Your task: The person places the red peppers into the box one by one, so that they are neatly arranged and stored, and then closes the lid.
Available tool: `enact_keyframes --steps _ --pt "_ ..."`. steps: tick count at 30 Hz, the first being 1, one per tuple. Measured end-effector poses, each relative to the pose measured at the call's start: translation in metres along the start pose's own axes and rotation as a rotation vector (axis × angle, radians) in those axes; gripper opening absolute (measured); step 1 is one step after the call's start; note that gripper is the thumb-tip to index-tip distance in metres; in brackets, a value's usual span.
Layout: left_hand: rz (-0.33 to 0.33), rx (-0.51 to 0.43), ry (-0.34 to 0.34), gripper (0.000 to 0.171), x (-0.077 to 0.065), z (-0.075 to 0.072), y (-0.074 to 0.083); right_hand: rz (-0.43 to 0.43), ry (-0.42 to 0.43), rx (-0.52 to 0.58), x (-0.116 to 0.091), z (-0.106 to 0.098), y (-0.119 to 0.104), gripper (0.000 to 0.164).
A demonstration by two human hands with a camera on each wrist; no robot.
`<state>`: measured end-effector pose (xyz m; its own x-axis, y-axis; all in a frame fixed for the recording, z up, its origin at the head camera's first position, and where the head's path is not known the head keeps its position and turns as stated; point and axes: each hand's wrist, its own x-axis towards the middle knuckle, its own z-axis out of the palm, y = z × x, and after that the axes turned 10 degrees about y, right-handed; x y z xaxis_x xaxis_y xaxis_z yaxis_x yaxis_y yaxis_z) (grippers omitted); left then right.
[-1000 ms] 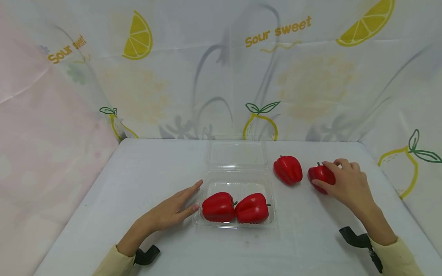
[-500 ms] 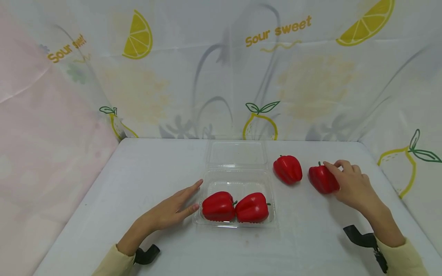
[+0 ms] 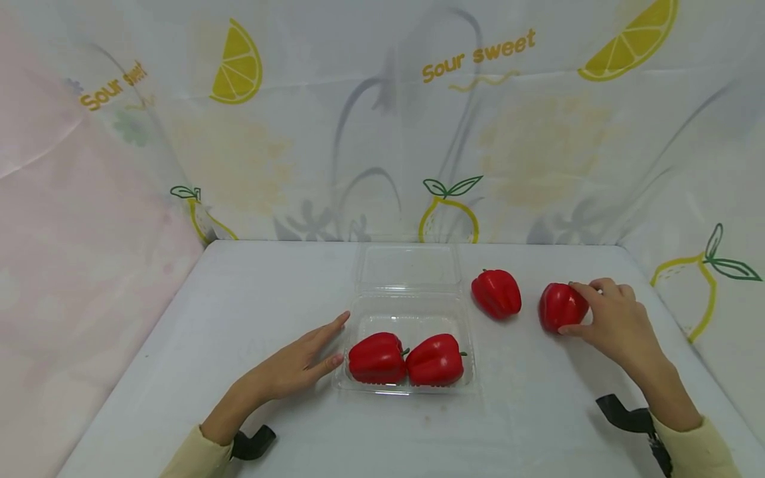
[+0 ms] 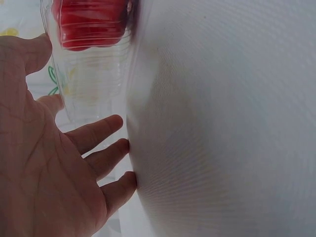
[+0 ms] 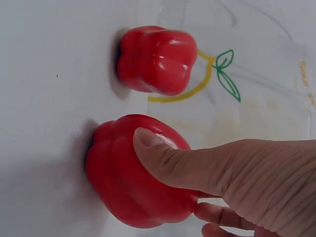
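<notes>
My right hand (image 3: 618, 325) grips a red bell pepper (image 3: 560, 307) at the right of the table, the thumb across its near side and fingers behind. In the right wrist view that thumb lies over the pepper (image 5: 133, 177). Another red bell pepper (image 3: 497, 293) lies just to its left. At the centre, an opened clear plastic clamshell box (image 3: 412, 312) holds two red bell peppers, a left one (image 3: 376, 358) and a right one (image 3: 435, 360), in its near half. My left hand (image 3: 293, 365), fingers spread, rests beside the box's left wall, its thumb at the wall.
The box's clear lid (image 3: 409, 265) lies folded back toward the rear of the white table (image 3: 251, 299). A cloth printed with lemons (image 3: 370, 119) hangs behind and along the sides. A black strap mount (image 3: 627, 415) sits on each wrist.
The bell pepper in my right hand has turned, so its stem no longer shows at the top, and has shifted slightly right. My left hand and the box stay put.
</notes>
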<state>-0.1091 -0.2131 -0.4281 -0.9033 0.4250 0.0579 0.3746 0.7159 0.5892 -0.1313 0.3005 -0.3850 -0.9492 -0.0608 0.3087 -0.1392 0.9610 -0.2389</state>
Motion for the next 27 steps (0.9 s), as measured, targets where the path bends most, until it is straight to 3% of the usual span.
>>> enact_keyframes --steps 4,10,16,27 --pt "0.001 0.002 0.002 0.073 0.0000 0.0003 -0.0006 0.020 0.025 0.029 -0.0006 0.0026 0.0006 0.078" --pt "0.002 0.003 0.004 0.073 -0.0004 0.0001 -0.0001 0.045 -0.017 0.064 0.0006 0.0041 0.0039 0.083" --pt "-0.005 0.005 0.002 0.073 -0.0004 0.0004 -0.0002 0.018 0.008 0.028 -0.0007 0.0060 0.0031 0.087" --pt "-0.005 0.006 0.004 0.074 -0.0001 0.0005 0.0006 0.017 -0.073 0.001 -0.0017 0.0024 0.0065 0.081"
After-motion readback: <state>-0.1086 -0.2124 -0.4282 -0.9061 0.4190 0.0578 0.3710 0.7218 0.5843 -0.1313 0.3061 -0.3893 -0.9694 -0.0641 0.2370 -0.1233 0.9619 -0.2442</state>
